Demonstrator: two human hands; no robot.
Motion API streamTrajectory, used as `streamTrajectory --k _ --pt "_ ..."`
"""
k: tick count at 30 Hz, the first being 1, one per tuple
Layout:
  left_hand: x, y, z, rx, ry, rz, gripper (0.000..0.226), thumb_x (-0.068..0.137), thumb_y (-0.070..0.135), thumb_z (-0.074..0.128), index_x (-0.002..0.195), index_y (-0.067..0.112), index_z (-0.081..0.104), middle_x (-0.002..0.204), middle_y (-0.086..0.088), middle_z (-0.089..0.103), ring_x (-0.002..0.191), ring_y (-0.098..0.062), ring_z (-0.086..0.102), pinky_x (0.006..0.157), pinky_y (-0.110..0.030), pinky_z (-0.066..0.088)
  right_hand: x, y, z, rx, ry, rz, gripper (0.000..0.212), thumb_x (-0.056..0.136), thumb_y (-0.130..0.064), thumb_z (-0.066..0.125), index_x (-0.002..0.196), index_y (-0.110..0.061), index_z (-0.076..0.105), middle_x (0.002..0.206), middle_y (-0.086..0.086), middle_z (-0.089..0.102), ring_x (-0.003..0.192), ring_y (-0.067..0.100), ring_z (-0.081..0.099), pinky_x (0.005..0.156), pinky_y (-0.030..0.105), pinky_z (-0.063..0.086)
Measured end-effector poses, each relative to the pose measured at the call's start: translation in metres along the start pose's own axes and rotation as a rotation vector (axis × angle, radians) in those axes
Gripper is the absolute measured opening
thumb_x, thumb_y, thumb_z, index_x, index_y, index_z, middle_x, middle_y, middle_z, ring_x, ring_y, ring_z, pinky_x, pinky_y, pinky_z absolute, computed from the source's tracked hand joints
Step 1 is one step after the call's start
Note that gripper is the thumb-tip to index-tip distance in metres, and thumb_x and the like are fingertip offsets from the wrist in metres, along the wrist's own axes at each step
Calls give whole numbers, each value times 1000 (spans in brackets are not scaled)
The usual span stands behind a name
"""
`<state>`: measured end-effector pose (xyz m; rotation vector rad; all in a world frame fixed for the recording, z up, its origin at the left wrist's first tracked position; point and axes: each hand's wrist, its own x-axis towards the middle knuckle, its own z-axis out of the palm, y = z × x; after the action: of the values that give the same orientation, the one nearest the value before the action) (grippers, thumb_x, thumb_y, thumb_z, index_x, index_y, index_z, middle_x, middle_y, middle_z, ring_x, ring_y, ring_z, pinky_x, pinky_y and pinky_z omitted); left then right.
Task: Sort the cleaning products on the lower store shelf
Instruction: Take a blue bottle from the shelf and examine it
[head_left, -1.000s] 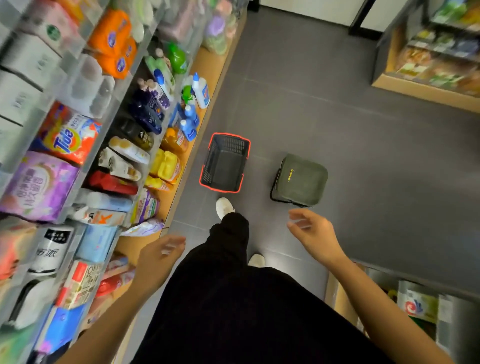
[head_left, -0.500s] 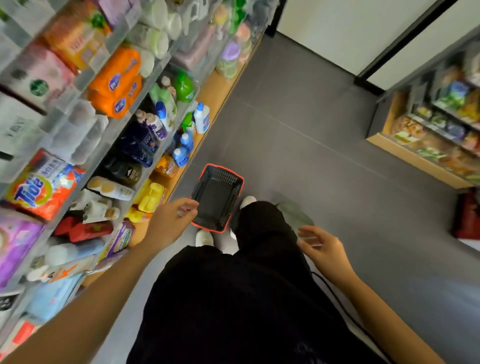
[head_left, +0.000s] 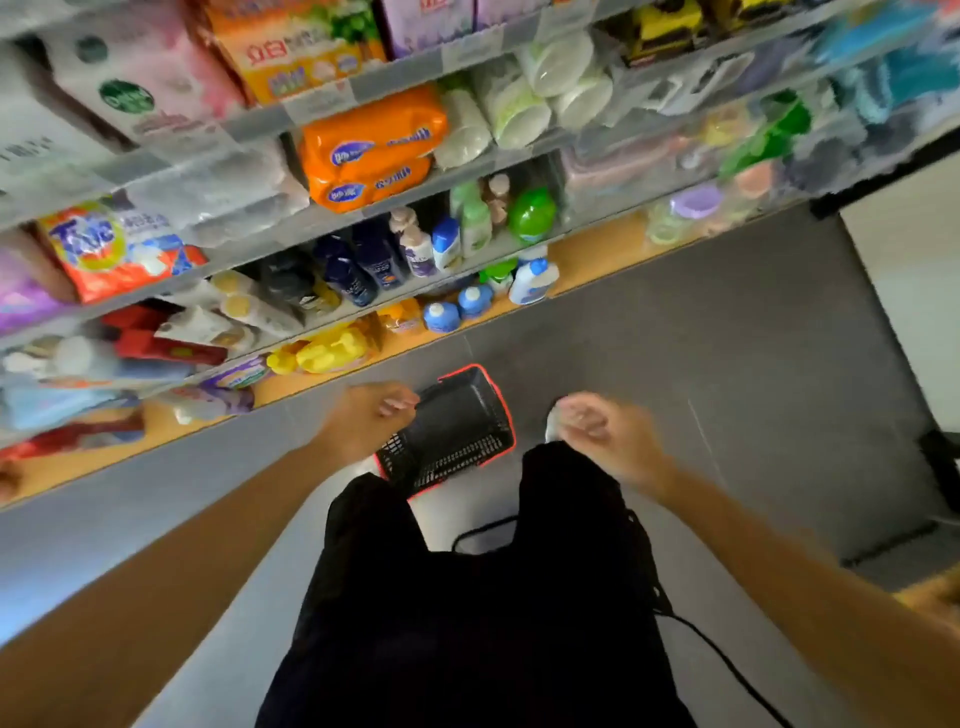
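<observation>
The left hand (head_left: 371, 423) hangs over the one red-rimmed black basket (head_left: 457, 426) on the floor (head_left: 727, 364), the right hand (head_left: 610, 439) well apart from it; both are empty, fingers loosely curled and blurred. On the lower shelf (head_left: 597, 254) three blue-capped bottles (head_left: 475, 300) stand near some yellow bottles (head_left: 332, 351).

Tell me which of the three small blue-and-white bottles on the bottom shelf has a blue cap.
The white bottle at the right end of that row. The middle bottle and the left bottle are blue with white caps.
</observation>
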<state>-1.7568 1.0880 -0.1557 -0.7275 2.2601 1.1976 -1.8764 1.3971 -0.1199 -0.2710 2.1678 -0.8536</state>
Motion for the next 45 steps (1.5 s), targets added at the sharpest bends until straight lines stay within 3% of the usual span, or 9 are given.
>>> streamTrajectory --k 6,10,15,19,23,26,33,40,45 --pt "20 -26 48 -117 147 -122 10 91 7 70 99 11 75 92 0 72 81 -14 64 74 -12 45 167 12 46 -219 -264 -264 45 81 -25 83 122 -16 68 106 -8 70 68 -1 61 75 29 50" --pt "45 -83 85 -171 192 -149 14 90 3 70 101 10 76 91 0 72 77 -14 66 78 -16 48 265 26 124 -357 -285 -295 82 77 -37 84 146 -16 46 145 7 51 113 24 61 96 43 50" --pt "101 -177 117 -213 276 -95 12 91 7 71 99 16 76 90 4 74 79 -11 67 80 -27 52 376 72 224 -482 -68 -302 98 71 -36 88 149 -6 37 147 17 46 134 37 45 108 45 37" --pt "156 -242 140 -206 295 -18 12 92 11 72 98 21 74 90 8 74 82 -8 69 78 -19 51 430 114 283 -436 219 -448 81 76 -24 82 142 3 45 135 20 56 122 44 51 106 48 39" --pt "221 -286 143 -122 314 84 12 93 14 72 104 12 76 96 -1 76 86 -13 69 78 -18 51 463 140 305 -683 417 -587 89 77 -30 81 150 -5 37 137 16 55 118 43 48 108 49 36" --pt "261 -296 139 -24 352 160 16 93 19 72 107 12 76 100 -4 76 90 -21 70 85 -36 55 476 147 300 -839 494 -666 73 75 -30 82 137 -10 47 121 17 58 110 38 51 97 44 37" --pt "274 -280 156 206 411 257 28 91 35 71 116 22 72 108 0 74 97 -19 68 83 -33 52 442 158 287 -474 427 -826 46 71 -8 79 113 -4 59 112 15 55 103 37 55 84 45 45" --pt "227 -238 185 40 432 475 77 81 35 84 146 13 49 142 -5 58 126 -15 55 109 -32 42 338 144 248 -122 279 -884 50 69 -15 90 109 -12 60 104 1 59 89 10 51 74 12 40" --pt "203 -228 201 -128 311 548 68 80 30 86 139 19 53 121 -3 69 111 -19 66 100 -39 53 286 139 232 -24 182 -924 42 69 -17 92 98 -12 62 99 17 64 81 12 54 70 25 48"
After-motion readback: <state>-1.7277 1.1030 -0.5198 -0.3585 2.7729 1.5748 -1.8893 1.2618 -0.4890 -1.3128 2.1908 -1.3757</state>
